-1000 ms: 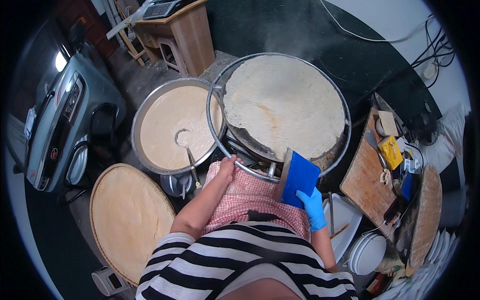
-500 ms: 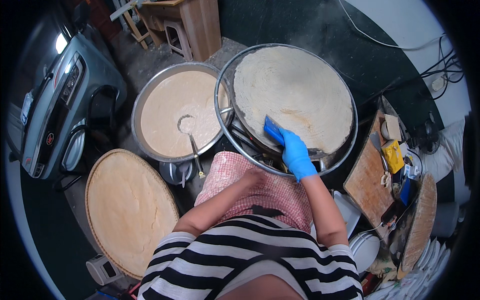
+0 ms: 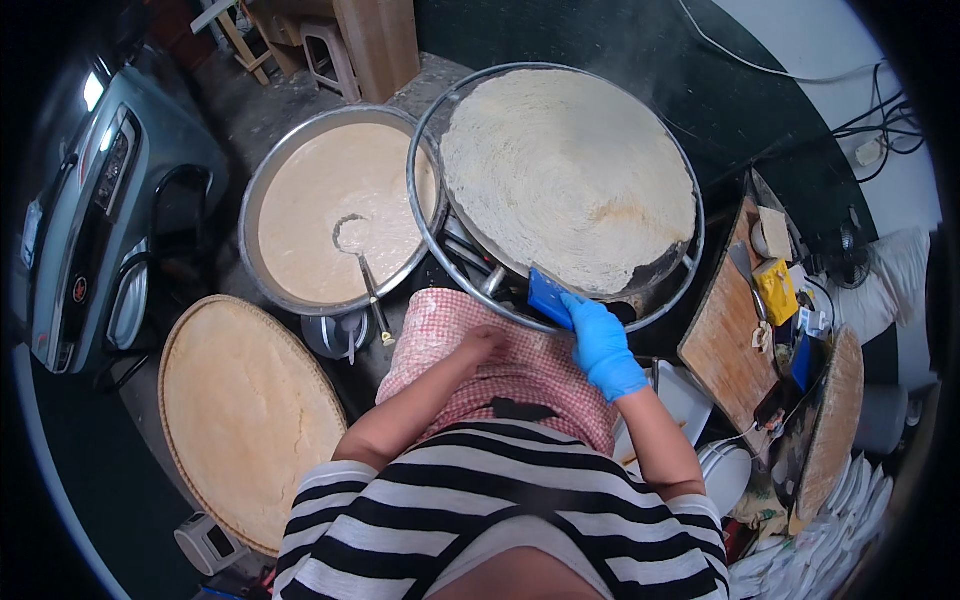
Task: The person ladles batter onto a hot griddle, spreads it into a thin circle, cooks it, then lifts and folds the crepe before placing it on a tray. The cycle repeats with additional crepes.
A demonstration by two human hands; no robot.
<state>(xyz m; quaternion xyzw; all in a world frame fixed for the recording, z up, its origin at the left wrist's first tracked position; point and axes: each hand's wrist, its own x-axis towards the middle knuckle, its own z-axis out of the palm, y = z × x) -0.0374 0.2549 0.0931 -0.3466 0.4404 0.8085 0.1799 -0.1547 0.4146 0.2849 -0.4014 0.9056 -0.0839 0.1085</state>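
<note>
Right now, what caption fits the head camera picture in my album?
Blue-gloved right hand holding a blue scraper near a big, pale, round pancake.

The right hand [image 3: 603, 350] hides the near end of the blue scraper [image 3: 547, 296], and whether that blade touches the griddle [image 3: 662, 268] cannot be told; the left hand [image 3: 483, 346] is too blurred for its fingers to be separated; batter [image 3: 310, 220] hides the ladle's [image 3: 369, 286] bowl; the right forearm [image 3: 662, 445] covers part of the white tray [image 3: 690, 400]; darkness at left cuts off the vehicle [image 3: 85, 220]
</note>
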